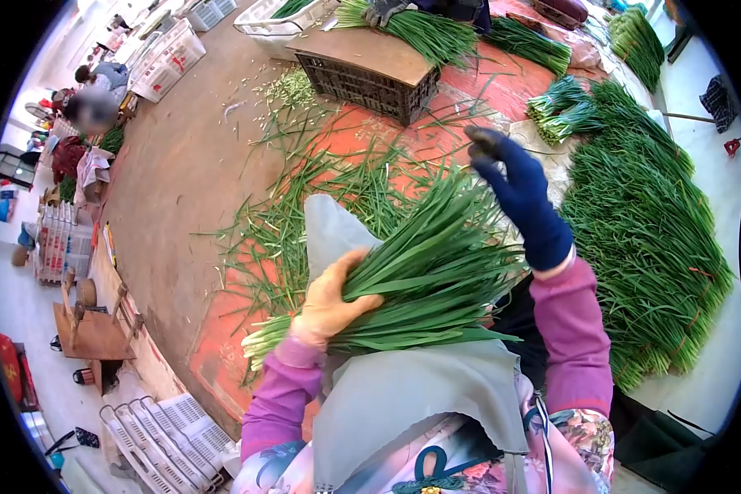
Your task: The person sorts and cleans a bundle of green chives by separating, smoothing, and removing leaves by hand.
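Observation:
My left hand (333, 300) is wrapped around a thick bunch of garlic chives (436, 272), thumb across the top. Its pale stem ends point to the lower left and the green leaves fan out to the upper right. The bunch rests over my lap, on a grey apron (420, 395). My right hand (510, 185), in a dark blue glove with darker fingertips, is raised beyond the leaf tips. Its thumb and fingers are apart, with nothing visible between them. Loose chive leaves (346, 185) litter the red mat in front of me.
A large pile of chives (642, 239) lies to my right, beside a smaller bundle (564, 111). Ahead, a co-worker's gloved hand (383, 11) touches chives on a board-topped dark crate (362, 74). White baskets (169, 62) and another person (95, 107) are at the left.

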### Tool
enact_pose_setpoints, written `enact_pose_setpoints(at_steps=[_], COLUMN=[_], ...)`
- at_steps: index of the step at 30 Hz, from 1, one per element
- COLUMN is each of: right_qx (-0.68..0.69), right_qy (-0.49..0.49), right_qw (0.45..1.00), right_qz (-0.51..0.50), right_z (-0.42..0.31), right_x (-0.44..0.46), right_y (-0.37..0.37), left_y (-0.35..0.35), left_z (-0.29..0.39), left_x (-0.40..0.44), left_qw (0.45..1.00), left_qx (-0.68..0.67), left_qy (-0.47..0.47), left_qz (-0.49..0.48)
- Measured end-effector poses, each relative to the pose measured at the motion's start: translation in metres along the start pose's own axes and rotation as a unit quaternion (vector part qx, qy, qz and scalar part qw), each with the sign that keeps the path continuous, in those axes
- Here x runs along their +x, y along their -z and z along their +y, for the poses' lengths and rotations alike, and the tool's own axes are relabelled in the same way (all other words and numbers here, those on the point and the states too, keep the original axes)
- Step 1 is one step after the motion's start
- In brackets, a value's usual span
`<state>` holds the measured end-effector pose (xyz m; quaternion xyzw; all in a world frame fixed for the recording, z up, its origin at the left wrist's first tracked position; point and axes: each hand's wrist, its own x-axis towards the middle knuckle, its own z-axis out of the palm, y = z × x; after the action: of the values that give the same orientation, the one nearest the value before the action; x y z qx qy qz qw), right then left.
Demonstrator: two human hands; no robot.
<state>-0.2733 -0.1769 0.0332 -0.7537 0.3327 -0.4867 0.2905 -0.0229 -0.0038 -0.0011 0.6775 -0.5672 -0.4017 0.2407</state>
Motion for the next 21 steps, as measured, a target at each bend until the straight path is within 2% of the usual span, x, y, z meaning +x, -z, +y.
enact_pose_setpoints(at_steps=[2, 4, 5, 6, 8, 9, 10, 12, 14, 16, 17, 18, 20, 21], right_qx=[-0.202, -0.294, -0.246, -0.196, -0.109, -0.064, -0.019, -0.007, 0.004, -0.006, -0.011, -0.008, 0.034, 0.066], right_qy=[0.058, 0.054, 0.02, -0.013, -0.153, -0.191, -0.228, -0.243, -0.251, -0.212, -0.216, -0.22, -0.251, -0.267], right_qw=[0.974, 0.951, 0.967, 0.98, 0.982, 0.978, 0.971, 0.968, 0.965, 0.975, 0.975, 0.973, 0.964, 0.957], right_qz=[-0.082, -0.082, -0.058, -0.034, 0.025, 0.046, 0.069, 0.07, 0.074, 0.065, 0.057, 0.064, 0.081, 0.094], right_z=[-0.024, -0.026, -0.019, -0.008, 0.011, 0.019, 0.023, 0.023, 0.023, 0.027, 0.024, 0.022, 0.023, 0.028], right_x=[-0.014, -0.036, -0.049, -0.064, -0.092, -0.102, -0.109, -0.115, -0.119, -0.121, -0.121, -0.124, -0.131, -0.138], right_y=[0.012, 0.025, 0.032, 0.038, 0.046, 0.049, 0.049, 0.044, 0.042, 0.04, 0.043, 0.046, 0.05, 0.05], left_y=[0.015, 0.037, 0.04, 0.038, 0.021, 0.015, 0.015, 0.021, 0.032, 0.057, 0.075, 0.083, 0.08, 0.072], left_z=[-0.017, -0.017, -0.024, -0.023, -0.038, -0.048, -0.055, -0.063, -0.063, -0.071, -0.07, -0.096, -0.092, -0.088], left_x=[-0.011, -0.033, -0.043, -0.05, -0.06, -0.057, -0.053, -0.044, -0.034, -0.027, -0.023, -0.016, -0.015, -0.014], left_qw=[0.965, 0.975, 0.99, 0.99, 0.983, 0.978, 0.978, 0.991, 0.97, 0.93, 0.912, 0.922, 0.904, 0.906], left_qx=[-0.245, -0.196, -0.075, -0.01, 0.15, 0.151, 0.156, 0.042, -0.234, -0.345, -0.353, -0.3, -0.353, -0.347], left_qy=[-0.093, -0.102, -0.12, -0.137, -0.108, -0.136, -0.133, -0.118, -0.06, 0.044, 0.098, 0.072, 0.187, 0.188], left_qz=[0.003, -0.009, 0.003, -0.016, 0.012, 0.055, 0.05, 0.05, -0.029, -0.119, -0.185, -0.234, -0.152, -0.154])
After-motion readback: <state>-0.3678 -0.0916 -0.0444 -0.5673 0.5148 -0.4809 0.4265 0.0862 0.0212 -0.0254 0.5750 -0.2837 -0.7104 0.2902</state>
